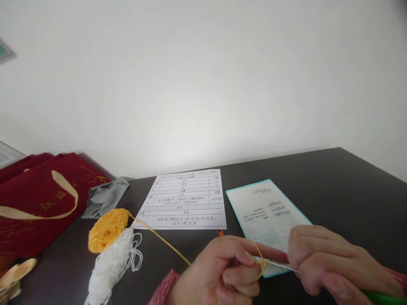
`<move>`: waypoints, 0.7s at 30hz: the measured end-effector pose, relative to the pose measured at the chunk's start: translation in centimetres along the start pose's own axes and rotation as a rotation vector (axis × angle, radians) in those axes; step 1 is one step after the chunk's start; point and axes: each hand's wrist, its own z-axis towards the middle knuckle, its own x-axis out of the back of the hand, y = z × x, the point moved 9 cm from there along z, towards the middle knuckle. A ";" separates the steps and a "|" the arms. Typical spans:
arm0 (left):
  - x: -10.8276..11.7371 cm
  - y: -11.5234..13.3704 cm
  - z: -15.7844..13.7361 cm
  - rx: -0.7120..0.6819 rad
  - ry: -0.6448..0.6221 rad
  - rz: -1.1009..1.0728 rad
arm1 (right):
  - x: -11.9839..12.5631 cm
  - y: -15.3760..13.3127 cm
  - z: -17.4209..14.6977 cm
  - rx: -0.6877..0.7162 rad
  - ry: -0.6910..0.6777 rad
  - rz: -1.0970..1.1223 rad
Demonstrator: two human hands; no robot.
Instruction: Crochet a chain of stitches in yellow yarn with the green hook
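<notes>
My left hand (230,271) is closed in a pinch on a small loop of yellow yarn (263,266), low and right of centre. From it a strand runs left to a yellow yarn ball (110,228) on the table. My right hand (333,258) is wrapped round a crochet hook (281,266); its thin metal shaft reaches left to the yarn loop, and a bit of its green handle shows below the palm. The hook's tip lies in or at the loop, too small to tell exactly. A white yarn skein (111,269) lies against the yellow ball.
On the dark table (305,169) lie a printed pattern sheet (187,203), a white packet with a turquoise edge (267,212) and a small orange piece (220,233). Dark red gift bags (41,190), a grey cloth (108,197) and a wooden item (19,273) are at left. A white wall stands behind.
</notes>
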 end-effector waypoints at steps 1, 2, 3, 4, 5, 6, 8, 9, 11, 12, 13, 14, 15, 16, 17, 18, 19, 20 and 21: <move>0.0 -0.1 -0.1 0.020 -0.005 -0.009 | 0.0 -0.1 0.1 0.005 -0.006 0.007; 0.0 -0.2 -0.1 0.037 -0.006 -0.011 | -0.1 -0.2 0.1 0.005 -0.011 0.017; 0.0 -0.3 -0.1 0.052 -0.007 -0.009 | 0.0 -0.3 0.1 -0.001 -0.007 0.033; 0.0 -0.4 -0.1 0.061 -0.006 -0.005 | 0.0 -0.2 0.1 -0.016 -0.001 0.053; -0.1 -0.4 -0.1 0.071 -0.003 0.004 | 0.0 0.0 0.1 -0.043 0.010 0.077; -0.2 -0.4 -0.1 0.077 -0.001 0.014 | -0.1 0.4 0.0 -0.076 0.029 0.107; -0.7 -0.5 -0.1 0.095 -0.006 0.042 | -0.1 1.3 -0.2 -0.155 0.086 0.201; -0.8 -0.5 -0.1 0.100 -0.008 0.056 | -0.2 1.8 -0.4 -0.196 0.121 0.260; -1.0 -0.6 -0.1 0.108 -0.008 0.070 | -0.3 2.6 -0.7 -0.258 0.177 0.375; -1.0 -0.6 -0.1 0.106 -0.003 0.066 | -0.3 2.8 -0.7 -0.273 0.193 0.406; -0.9 -0.6 -0.2 0.099 0.003 0.054 | -0.2 2.7 -0.6 -0.268 0.191 0.407; -0.7 -0.5 -0.3 0.089 0.011 0.040 | -0.1 2.3 -0.3 -0.234 0.166 0.372; -0.6 -0.5 -0.3 0.080 0.017 0.025 | 0.0 1.5 0.0 -0.177 0.120 0.304; -0.4 -0.5 -0.4 0.068 0.020 0.013 | 0.1 0.6 0.4 -0.105 0.069 0.222; -0.4 -0.4 -0.4 0.059 0.019 0.004 | 0.1 -0.3 0.6 -0.042 0.018 0.140; -0.3 -0.4 -0.4 0.055 0.015 -0.003 | 0.0 -0.9 0.7 0.000 -0.028 0.082; -0.3 -0.5 -0.4 0.058 0.009 -0.009 | 0.0 -1.1 0.8 0.010 -0.051 0.057; -0.4 -0.6 -0.4 0.063 0.001 -0.017 | 0.1 -1.0 0.7 -0.012 -0.043 0.073; -0.5 -0.6 -0.3 0.067 -0.008 -0.030 | 0.2 -0.5 0.6 -0.057 -0.015 0.125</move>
